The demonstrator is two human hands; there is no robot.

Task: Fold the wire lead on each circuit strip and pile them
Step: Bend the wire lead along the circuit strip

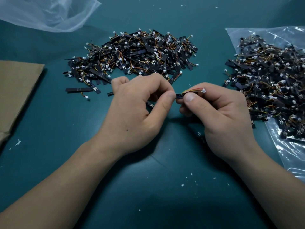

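Left hand point(137, 104) and right hand point(219, 113) pinch the ends of the light black circuit strip point(179, 96); its red-yellow wire lead point(193, 90) should bend easily.

Open teal tabletop point(156, 195) fills the lower centre, bounded by a black circuit-strip heap point(137, 53) above, brown cardboard point(18, 90) left, a strip-covered clear plastic bag point(283, 146) right.

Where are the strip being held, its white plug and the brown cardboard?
held strip point(179, 96): head view, on its dark exposed end.
white plug point(203, 91): head view, on the plug's body.
brown cardboard point(18, 90): head view, on its flat top face.
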